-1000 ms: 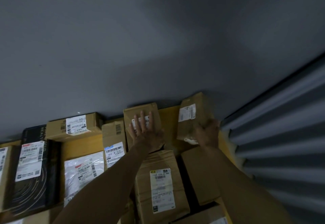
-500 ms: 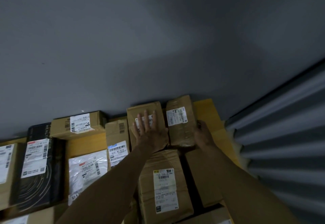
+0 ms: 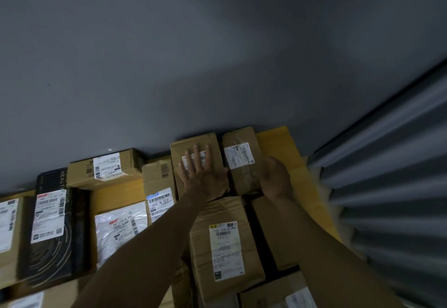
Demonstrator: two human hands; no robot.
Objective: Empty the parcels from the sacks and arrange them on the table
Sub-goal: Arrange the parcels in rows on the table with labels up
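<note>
Parcels (image 3: 225, 247) lie packed edge to edge, the back row tight against the wall (image 3: 217, 54). Bare table (image 3: 275, 143) shows right of that row, hemmed in by the shutter (image 3: 391, 186).

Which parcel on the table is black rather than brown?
The black parcel at the left, printed with pale rings; the others are brown cardboard or white plastic.

Brown taped parcel (image 3: 244, 182), white label (image 3: 238, 155) up, flat by the wall (image 3: 217, 66), touching second brown parcel (image 3: 183, 145) alongside
</note>
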